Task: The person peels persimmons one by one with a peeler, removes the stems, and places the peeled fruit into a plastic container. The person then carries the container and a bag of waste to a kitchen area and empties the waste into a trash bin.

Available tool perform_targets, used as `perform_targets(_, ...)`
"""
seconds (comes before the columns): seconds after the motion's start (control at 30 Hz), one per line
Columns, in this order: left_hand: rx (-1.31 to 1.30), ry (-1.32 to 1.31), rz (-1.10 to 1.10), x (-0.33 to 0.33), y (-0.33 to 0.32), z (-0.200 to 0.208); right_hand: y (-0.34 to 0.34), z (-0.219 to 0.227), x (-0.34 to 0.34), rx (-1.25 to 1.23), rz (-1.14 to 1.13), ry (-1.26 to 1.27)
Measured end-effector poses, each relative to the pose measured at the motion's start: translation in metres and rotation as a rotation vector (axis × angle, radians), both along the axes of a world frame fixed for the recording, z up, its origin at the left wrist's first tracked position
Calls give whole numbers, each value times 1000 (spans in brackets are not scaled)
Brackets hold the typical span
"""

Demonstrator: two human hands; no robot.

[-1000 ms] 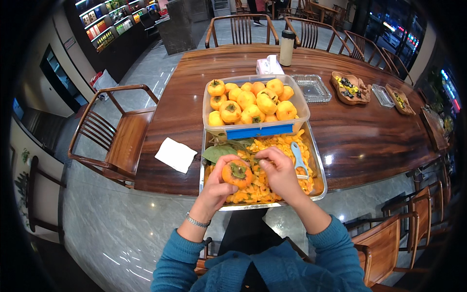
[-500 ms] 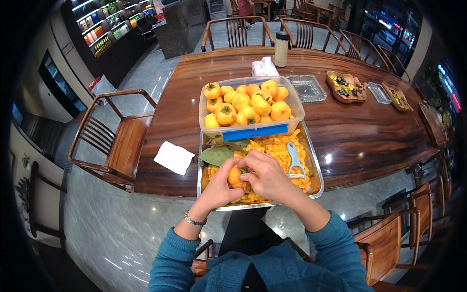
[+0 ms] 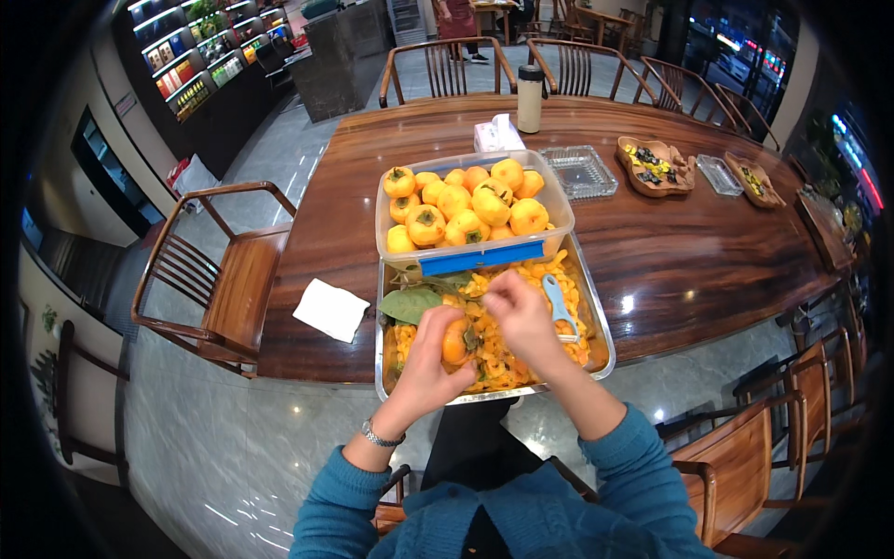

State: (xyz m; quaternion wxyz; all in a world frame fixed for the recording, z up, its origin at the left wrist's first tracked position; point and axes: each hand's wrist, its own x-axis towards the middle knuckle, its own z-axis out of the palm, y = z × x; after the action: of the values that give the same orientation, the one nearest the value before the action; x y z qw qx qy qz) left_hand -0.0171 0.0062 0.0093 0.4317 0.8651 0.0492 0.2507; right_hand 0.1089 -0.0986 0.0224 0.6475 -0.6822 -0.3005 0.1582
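My left hand is wrapped round an orange persimmon, whose green calyx faces right. Just right of it, my right hand is raised with fingers curled together; whatever they pinch, if anything, is too small to make out. Both hands are above a metal tray strewn with orange peelings. A blue-handled peeler lies on the peelings beside my right hand. Green leaves rest at the tray's left side. A clear plastic box of peeled persimmons sits at the tray's far end.
A white napkin lies left of the tray on the wooden table. Beyond the box stand a tissue pack and a bottle. A glass dish and wooden snack trays are farther right. Chairs surround the table.
My right hand has come off the persimmon and lifted slightly up and to the right. My left hand still holds the fruit, now turned so that its calyx shows.
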Motion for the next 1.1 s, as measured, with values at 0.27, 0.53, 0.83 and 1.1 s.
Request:
perform_targets(0.27,-855,-60,-113,-11,13,8,-47,-1,49,-381,-99,-456)
perform_targets(0.53,-1024,-65,-177,0,10,20,-55,-4,51,-1067,-157,-452)
perform_targets(0.83,-113,267,-215,48,-6,9,-73,-12,69,-308,-48,217)
perform_targets(1.1,-489,199,-277,45,2,30,-70,13,55,82,15,485)
